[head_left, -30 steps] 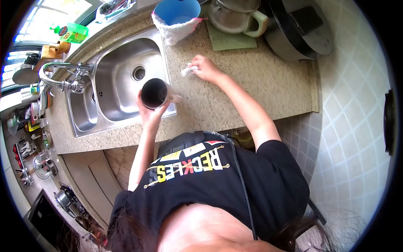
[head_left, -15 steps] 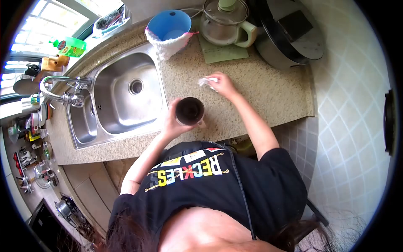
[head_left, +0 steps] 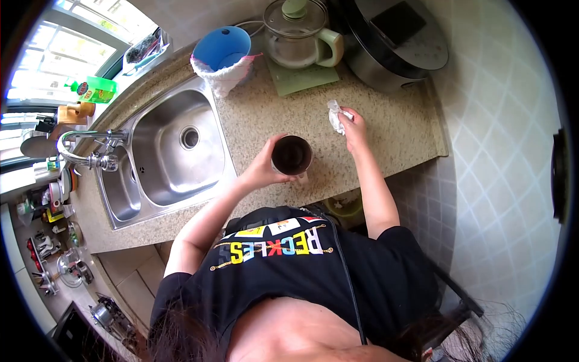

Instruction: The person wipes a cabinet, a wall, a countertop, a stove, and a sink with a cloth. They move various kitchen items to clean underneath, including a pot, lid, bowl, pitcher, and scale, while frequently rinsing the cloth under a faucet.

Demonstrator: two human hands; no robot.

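My left hand (head_left: 265, 166) is wrapped round a cup (head_left: 292, 154) with a dark inside, close over the counter's front part. Its opening faces up toward me. To the right, my right hand (head_left: 354, 128) pinches a crumpled white tissue (head_left: 338, 117) between thumb and fingers, above the stone counter (head_left: 259, 120). Hand and cup are apart on that side, with speckled counter showing between them.
A steel double sink (head_left: 175, 145) with a chrome faucet (head_left: 90, 158) lies to the left. Behind stand a blue bucket (head_left: 222, 48) with a white cloth (head_left: 224, 78), a glass kettle (head_left: 295, 42) and a large steel cooker (head_left: 395, 45). Tiled wall (head_left: 494, 151) bounds the right.
My right hand has moved right with the tissue, which now shows more fully. The cup in my left hand has shifted slightly right. My view has turned a little.
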